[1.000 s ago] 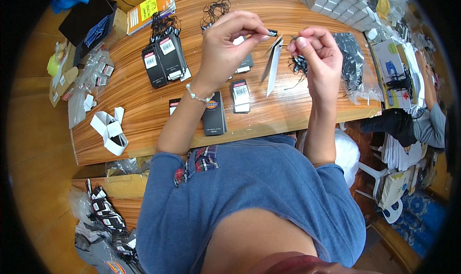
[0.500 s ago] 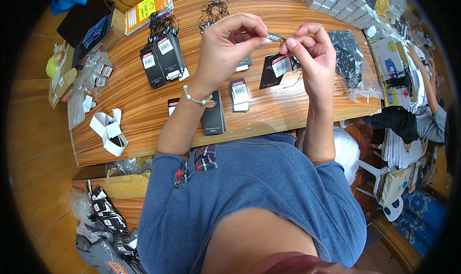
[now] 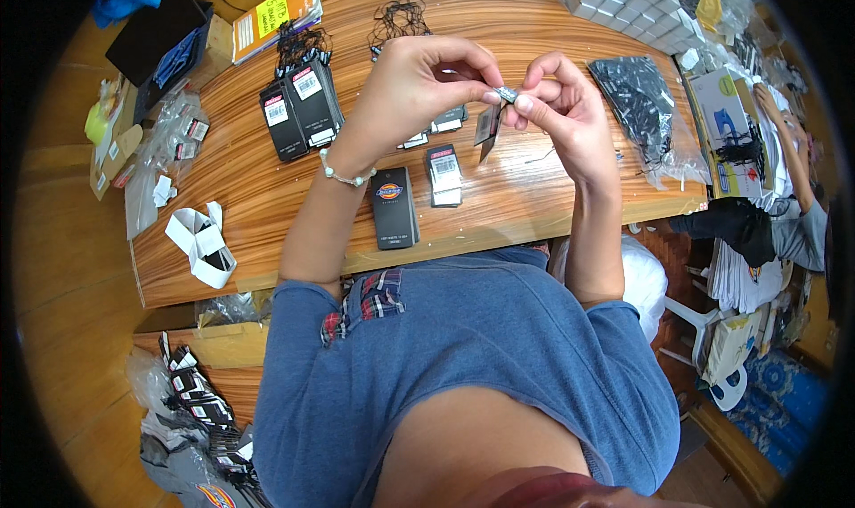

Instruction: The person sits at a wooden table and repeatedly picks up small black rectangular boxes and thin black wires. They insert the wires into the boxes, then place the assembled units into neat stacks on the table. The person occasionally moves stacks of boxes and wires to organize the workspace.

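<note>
Between my two hands is a small grey string seal (image 3: 506, 93) with light lettering. My left hand (image 3: 438, 81) pinches its left end between thumb and forefinger. At the other end, the thumb and fingers of my right hand (image 3: 563, 103) are closed on it. A black hang tag (image 3: 487, 130) dangles just below the fingertips, seen nearly edge-on. On the table beneath lie a stack of black tags with white labels (image 3: 443, 177) and a black tag stack with a coloured logo (image 3: 394, 209). More labelled tags (image 3: 450, 119) are partly hidden behind my left hand.
Strung black tags (image 3: 307, 107) are piled at the left, with loose black strings (image 3: 396, 23) behind. A plastic bag of black seals (image 3: 634, 107) lies at the right, near white boxes (image 3: 623, 5). A white paper strip (image 3: 203, 245) is at the left edge. Another person's arm (image 3: 788, 138) shows far right.
Both hands have come slightly nearer to me, the right one also leftward, closing on the seal. The hanging tag has swung left and turned from face-on to nearly edge-on.
</note>
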`<state>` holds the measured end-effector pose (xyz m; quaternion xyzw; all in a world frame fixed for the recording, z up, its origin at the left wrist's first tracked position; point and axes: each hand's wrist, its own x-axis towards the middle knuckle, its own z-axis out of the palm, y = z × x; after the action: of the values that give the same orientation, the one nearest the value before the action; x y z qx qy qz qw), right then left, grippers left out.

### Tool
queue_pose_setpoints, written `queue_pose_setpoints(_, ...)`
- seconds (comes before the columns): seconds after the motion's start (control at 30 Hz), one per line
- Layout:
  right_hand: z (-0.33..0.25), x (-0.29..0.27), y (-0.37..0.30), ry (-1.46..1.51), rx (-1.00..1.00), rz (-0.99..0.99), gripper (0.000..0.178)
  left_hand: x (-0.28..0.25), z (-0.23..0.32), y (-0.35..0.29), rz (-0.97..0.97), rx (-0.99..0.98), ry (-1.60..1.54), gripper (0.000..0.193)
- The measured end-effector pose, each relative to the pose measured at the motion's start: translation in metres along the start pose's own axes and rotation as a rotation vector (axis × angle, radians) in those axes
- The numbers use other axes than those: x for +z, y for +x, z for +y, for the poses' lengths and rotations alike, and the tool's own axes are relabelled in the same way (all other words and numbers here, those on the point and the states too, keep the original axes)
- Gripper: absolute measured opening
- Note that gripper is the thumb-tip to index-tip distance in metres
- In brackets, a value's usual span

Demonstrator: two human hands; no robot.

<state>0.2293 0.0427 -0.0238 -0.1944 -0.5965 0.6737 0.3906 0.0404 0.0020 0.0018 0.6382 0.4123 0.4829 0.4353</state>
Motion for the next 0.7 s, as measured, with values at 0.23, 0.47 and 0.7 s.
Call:
queue_pose_setpoints(0.23, 0.014, -0.007, 0.004, 0.189, 0.182, -0.115, 0.016, -0.004, -0.008, 0.003, -0.073, -0.03, 0.002, 0.012)
queue_pose_setpoints(0.47, 0.025, -0.016, 0.014, 0.276, 0.121, -0.065, 0.013, 0.006, -0.031, 0.011, 0.182, 0.244, 0.34, 0.022)
queue_pose_setpoints(0.7, 0.029, -0.012, 0.02, 0.431, -0.006, 0.097, 0.011, 0.039, -0.063, -0.01, 0.067, -0.032, -0.351, 0.029)
